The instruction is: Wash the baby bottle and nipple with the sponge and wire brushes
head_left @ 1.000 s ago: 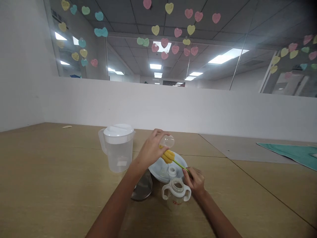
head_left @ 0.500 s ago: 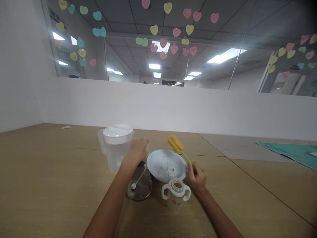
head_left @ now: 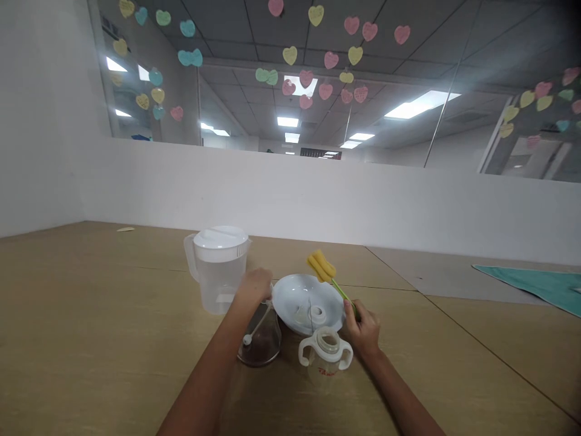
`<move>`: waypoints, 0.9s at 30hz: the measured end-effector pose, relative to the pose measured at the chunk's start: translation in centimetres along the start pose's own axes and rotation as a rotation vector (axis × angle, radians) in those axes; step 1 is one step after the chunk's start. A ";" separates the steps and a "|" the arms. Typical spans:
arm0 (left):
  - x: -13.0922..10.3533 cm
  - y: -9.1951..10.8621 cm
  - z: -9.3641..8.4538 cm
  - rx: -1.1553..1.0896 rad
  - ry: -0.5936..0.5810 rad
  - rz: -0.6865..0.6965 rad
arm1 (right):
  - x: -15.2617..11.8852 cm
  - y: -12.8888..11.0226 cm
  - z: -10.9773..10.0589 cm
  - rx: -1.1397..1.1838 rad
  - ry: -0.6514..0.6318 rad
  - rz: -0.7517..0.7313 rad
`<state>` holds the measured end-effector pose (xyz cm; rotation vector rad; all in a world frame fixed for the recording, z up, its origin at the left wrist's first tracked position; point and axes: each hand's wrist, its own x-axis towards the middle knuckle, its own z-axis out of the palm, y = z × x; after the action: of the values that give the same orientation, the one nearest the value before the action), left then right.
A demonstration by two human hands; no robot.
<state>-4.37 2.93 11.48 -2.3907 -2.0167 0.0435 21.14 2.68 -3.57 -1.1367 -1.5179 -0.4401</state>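
My right hand (head_left: 363, 327) is wrapped round the green handle of a yellow sponge brush (head_left: 322, 266), its head raised above the far side of a white bowl (head_left: 290, 287). In that bowl lie a small white ring-shaped part (head_left: 318, 314) and a clear piece. My left hand (head_left: 258, 284) is closed over the top of a dark-tinted see-through container (head_left: 261, 348); its fingertips are hidden. A white tube with a ball end (head_left: 247, 340) shows at this container. In front of the bowl stands a clear bottle with two white handles (head_left: 325, 351), its mouth uncovered.
A see-through pitcher (head_left: 222, 281) with a white lid stands left of my left hand. At the far right lies a teal cloth (head_left: 535, 284). A thin pale piece (head_left: 126, 229) lies at the back left. A white wall (head_left: 290, 194) rises behind the table.
My left hand has lowered slightly, and its fingers have gone from stretched out to curled in. My right hand holds the sponge brush nearly still. The whole view has shifted a little.
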 end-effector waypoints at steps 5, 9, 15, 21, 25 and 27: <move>0.5 -0.6 0.5 0.031 -0.029 -0.030 | 0.0 0.0 0.1 -0.012 -0.001 -0.013; 1.5 -0.8 1.7 0.040 -0.085 -0.052 | 0.1 -0.2 0.0 -0.014 -0.012 -0.035; 3.2 -1.3 3.8 0.059 -0.146 -0.093 | 0.1 -0.1 0.0 -0.028 -0.015 -0.062; 3.0 -1.3 4.0 0.028 -0.126 -0.077 | 0.2 -0.1 0.0 -0.050 0.000 -0.090; 2.0 -1.1 3.1 0.001 -0.100 -0.060 | 0.2 -0.1 0.1 -0.054 -0.001 -0.087; 1.4 -0.9 2.3 -0.016 -0.040 -0.029 | 0.1 0.0 0.1 -0.059 0.000 -0.080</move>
<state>-5.11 4.45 9.20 -2.3884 -2.0763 0.0756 21.06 2.85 -3.47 -1.1245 -1.5628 -0.5425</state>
